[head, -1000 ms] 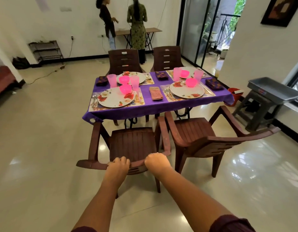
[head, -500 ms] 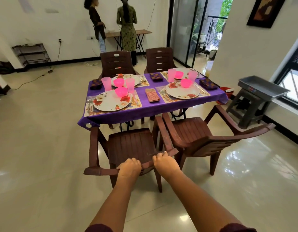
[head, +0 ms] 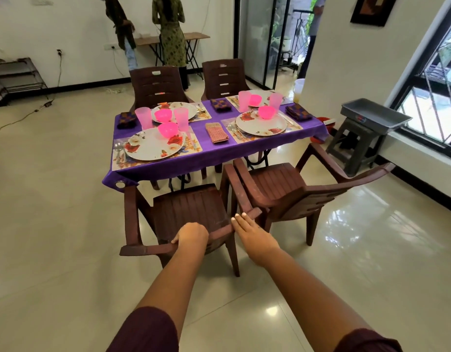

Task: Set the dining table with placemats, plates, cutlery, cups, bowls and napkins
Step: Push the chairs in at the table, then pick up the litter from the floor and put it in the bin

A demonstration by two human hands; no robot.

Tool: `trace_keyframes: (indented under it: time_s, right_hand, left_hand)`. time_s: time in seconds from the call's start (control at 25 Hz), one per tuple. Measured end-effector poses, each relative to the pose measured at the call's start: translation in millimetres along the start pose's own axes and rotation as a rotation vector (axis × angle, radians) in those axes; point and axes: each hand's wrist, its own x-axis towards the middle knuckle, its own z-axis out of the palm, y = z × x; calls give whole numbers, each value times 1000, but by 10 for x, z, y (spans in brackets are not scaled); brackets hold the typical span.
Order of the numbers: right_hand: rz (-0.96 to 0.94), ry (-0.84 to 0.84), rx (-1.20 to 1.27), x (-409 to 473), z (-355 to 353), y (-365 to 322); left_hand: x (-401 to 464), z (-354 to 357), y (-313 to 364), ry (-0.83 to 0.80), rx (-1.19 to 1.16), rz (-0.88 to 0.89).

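Note:
The table under a purple cloth holds floral plates on placemats, pink bowls, pink cups, cutlery and folded napkins. A brown plastic chair stands at the near left place with its back towards me. My left hand is closed over the top of its backrest. My right hand lies flat on the backrest's right end, fingers stretched out and not gripping.
A second brown chair stands angled right beside the first, arms touching. Two more chairs are at the far side. A grey stool with a tray is at the right by the window. Two people stand at the back wall.
The chair has slid closer to the table. My right hand has uncurled from its grip on the backrest and now lies flat; my left hand still grips.

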Motion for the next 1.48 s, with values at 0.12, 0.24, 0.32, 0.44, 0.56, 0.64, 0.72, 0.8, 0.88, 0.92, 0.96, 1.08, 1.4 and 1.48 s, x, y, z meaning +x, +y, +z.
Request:
trace_keyframes:
  time_s: [0.12, 0.24, 0.32, 0.44, 0.56, 0.64, 0.72, 0.8, 0.88, 0.92, 0.96, 1.08, 1.4, 1.48]
  right_hand:
    - [48, 12, -68, -319, 256, 116]
    - [142, -69, -56, -666, 490, 311]
    - [237, -133, -69, -924, 634, 524]
    - [425, -246, 52, -1411, 839, 861]
    - [575, -324, 185, -1992, 1004, 1128]
    - [683, -367, 270, -2435, 1153, 1301]
    - [800, -385, 356, -2851, 1349, 1464]
    - [909, -391, 437, -3192, 1553, 1587]
    - [1004, -407, 512, -3449, 1790, 1697]
    - [1056, -417, 565, -3558, 1936, 1735]
    - [1109, -425, 626, -3647, 2085, 1752]
    - [1215, -468, 817, -3828, 2524, 1688]
    - [1392, -389, 1139, -3726, 4218, 1645]
    - [1465, -362, 1189, -3647, 4904, 1660]
  left_hand:
    - [-72, -35, 227, -87, -86, -186]
    - [-189, 43, 656, 293, -62, -24]
    - [-282, 93, 1032, 625, -61, 293]
    - [-343, 290, 1684, 589, -35, 585]
    - [-391, 507, 2212, 388, -114, 584]
    - [-462, 658, 2554, 219, -231, 556]
    - [-532, 826, 2884, 32, -368, 513]
    - [-592, 1003, 3155, -126, -473, 467]
    - [-617, 1228, 3402, -229, -492, 465]
    - [-632, 1356, 3521, -265, -481, 474]
    - [-642, 1476, 3616, -298, -466, 484]
    - [-675, 1833, 3779, -414, -423, 482]
    - [130, 3051, 4356, -546, -426, 470]
    - [481, 3545, 4686, -551, -477, 441]
